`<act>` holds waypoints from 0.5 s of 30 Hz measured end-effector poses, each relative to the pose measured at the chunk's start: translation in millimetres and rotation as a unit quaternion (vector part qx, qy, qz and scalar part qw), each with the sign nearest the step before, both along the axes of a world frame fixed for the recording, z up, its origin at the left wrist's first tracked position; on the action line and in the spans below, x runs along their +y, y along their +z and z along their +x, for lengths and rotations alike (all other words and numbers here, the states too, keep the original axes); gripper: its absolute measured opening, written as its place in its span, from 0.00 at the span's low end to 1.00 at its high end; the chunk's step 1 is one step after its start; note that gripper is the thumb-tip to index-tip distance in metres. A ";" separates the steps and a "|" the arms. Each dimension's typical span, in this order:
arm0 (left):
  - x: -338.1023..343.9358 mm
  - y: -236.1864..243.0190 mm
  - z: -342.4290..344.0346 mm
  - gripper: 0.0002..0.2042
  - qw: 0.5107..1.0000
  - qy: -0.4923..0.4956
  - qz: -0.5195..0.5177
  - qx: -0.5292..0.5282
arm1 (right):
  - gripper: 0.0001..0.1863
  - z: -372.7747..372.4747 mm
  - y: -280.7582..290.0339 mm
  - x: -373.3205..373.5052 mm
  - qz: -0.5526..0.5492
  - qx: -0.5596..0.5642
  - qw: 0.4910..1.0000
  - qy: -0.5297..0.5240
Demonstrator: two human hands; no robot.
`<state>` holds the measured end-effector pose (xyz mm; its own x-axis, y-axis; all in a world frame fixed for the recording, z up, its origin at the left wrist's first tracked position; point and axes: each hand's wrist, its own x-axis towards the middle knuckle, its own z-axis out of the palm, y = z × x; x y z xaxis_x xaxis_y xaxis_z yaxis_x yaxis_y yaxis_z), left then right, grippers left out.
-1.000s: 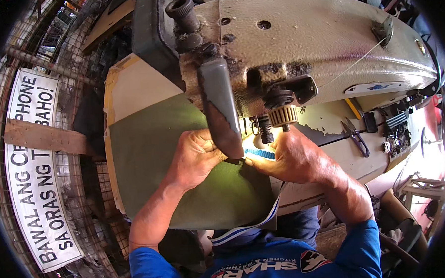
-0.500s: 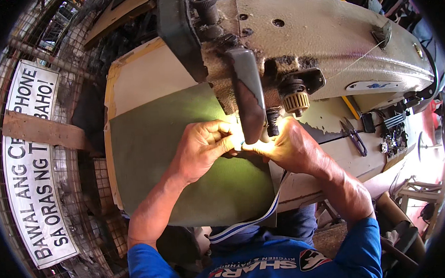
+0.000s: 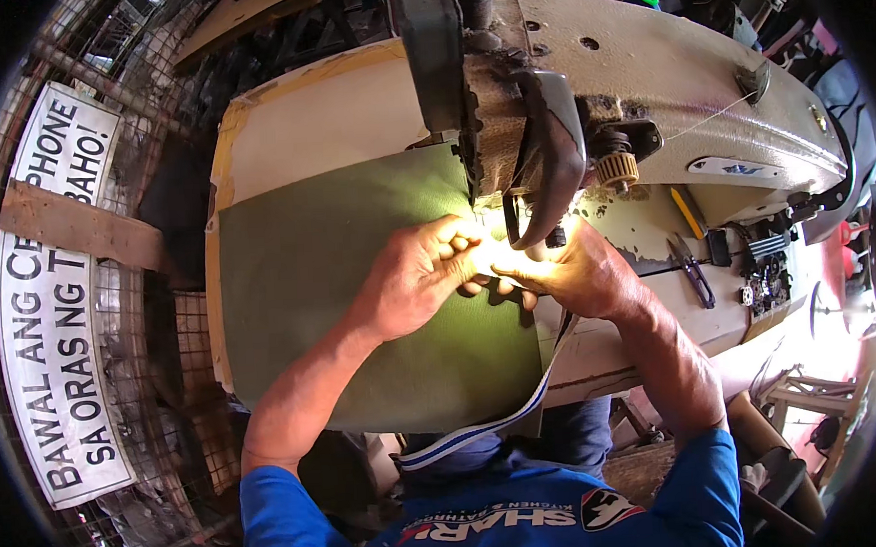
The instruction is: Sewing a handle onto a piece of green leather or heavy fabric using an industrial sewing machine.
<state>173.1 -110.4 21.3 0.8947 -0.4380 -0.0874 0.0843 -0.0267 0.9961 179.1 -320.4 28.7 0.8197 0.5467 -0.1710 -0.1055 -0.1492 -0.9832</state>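
Pale piece (image 3: 489,259) is pinched between thumb and fingertips of left hand (image 3: 418,274) and right hand (image 3: 585,272), in from the table (image 3: 329,117)'s front edge, below the sewing machine (image 3: 684,87)'s head. Its outline is washed out by glare; the needle can't be made out. Both hands nearly closed; right fingertips partly hidden behind the dark guard (image 3: 556,185). Striped strap (image 3: 470,441) is draped past the front edge (whether it's joined to the pale piece can't be told). Front left corner is covered by green sheet (image 3: 321,279). Snips (image 3: 693,272) are left toward the right edge, beside metal parts (image 3: 766,290) too small to identify. Machine head is cut off up top.
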 end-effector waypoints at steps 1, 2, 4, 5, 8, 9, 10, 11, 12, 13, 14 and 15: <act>2.0 -0.8 -0.1 0.06 1.000 -0.020 0.005 -0.001 | 0.11 0.4 -2.4 -0.6 -0.002 0.000 1.000 0.001; 3.6 -1.2 0.2 0.06 0.999 -0.040 0.009 -0.003 | 0.11 1.6 -7.5 -1.9 -0.014 -0.042 0.999 0.011; 4.0 3.0 3.9 0.07 0.998 -0.049 0.025 0.004 | 0.11 2.5 -11.4 -4.2 -0.028 -0.084 0.996 0.021; 3.9 4.3 5.5 0.07 0.998 -0.053 0.033 0.009 | 0.11 2.5 -11.9 -5.4 -0.036 -0.123 0.992 0.023; 3.2 2.1 4.3 0.07 0.999 -0.027 0.025 0.033 | 0.11 -0.9 -6.0 0.0 -0.011 -0.073 0.997 0.005; 3.7 1.9 4.9 0.07 0.998 -0.027 0.027 0.051 | 0.11 -1.9 -3.9 2.2 0.023 0.017 0.999 -0.019; 4.0 2.3 5.0 0.07 0.997 -0.027 0.029 0.068 | 0.11 -1.4 -3.3 2.1 0.022 0.016 0.999 -0.018; 3.9 3.1 4.5 0.07 0.997 -0.026 0.028 0.068 | 0.11 -0.4 -2.7 1.6 0.023 0.018 1.000 -0.010; 3.4 4.4 4.0 0.06 0.997 -0.019 0.037 0.065 | 0.11 0.2 -1.9 1.4 0.024 0.019 1.000 -0.003; 2.8 4.4 4.4 0.05 0.997 -0.013 0.046 0.062 | 0.11 0.7 -2.0 1.8 0.022 0.019 1.000 -0.002; 2.3 3.8 4.5 0.05 0.997 -0.013 0.043 0.061 | 0.11 0.7 -2.1 2.5 0.014 -0.007 1.000 -0.005; 1.7 3.2 4.3 0.04 0.998 -0.006 0.050 0.044 | 0.12 0.6 -2.0 2.8 0.006 -0.033 0.999 -0.008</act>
